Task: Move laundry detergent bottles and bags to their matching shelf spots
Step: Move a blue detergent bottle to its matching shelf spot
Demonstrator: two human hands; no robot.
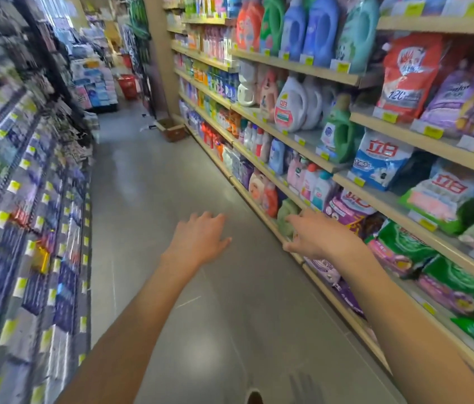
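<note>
Shelves on my right hold detergent bottles and bags. My right hand [311, 233] reaches to the lowest shelf, fingers spread and touching a pale green bottle [286, 218] beside orange and pink bottles [269, 199]. My left hand [201, 236] hovers over the aisle floor, fingers apart, holding nothing. A green bottle [340, 132] stands at a shelf end above. A blue and white bag [381, 161], a red bag [407, 77] and green bags [404, 243] lie on the nearer shelves.
The grey aisle floor [171, 176] runs ahead. A cardboard box [171, 129] sits on the floor by the right shelving. A red basket [126, 86] stands at the far end. Racks of small goods [26, 199] line the left side.
</note>
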